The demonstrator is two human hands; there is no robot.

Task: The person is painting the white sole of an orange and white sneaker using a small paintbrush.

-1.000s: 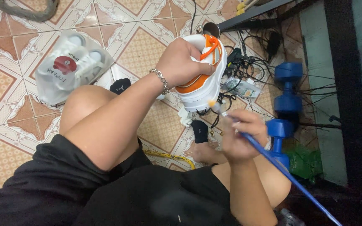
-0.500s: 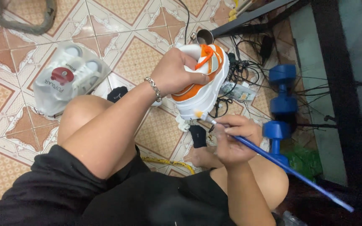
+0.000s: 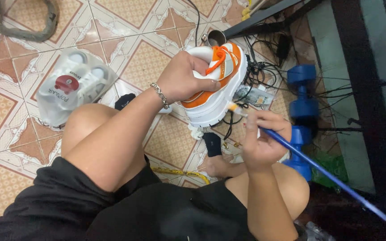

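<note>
My left hand [image 3: 185,76], with a silver bracelet at the wrist, grips a white and orange sneaker [image 3: 222,85] from the top and holds it up above the tiled floor. My right hand [image 3: 263,139] holds a long blue-handled paintbrush [image 3: 318,172] like a pen. The brush's tip touches the thick white sole near the sneaker's lower right side. The handle slants down to the right past my knee.
A clear plastic bag [image 3: 74,87] with white containers lies on the patterned tiles at left. Two blue dumbbells [image 3: 302,105] and tangled black cables [image 3: 264,71] sit at right by a dark stand. A small metal cup [image 3: 214,38] stands behind the sneaker. A yellow cord [image 3: 179,173] lies by my foot.
My right hand has brought the brush up from lower down until its tip meets the sneaker's sole. My left hand has kept its hold and turned the sneaker slightly.
</note>
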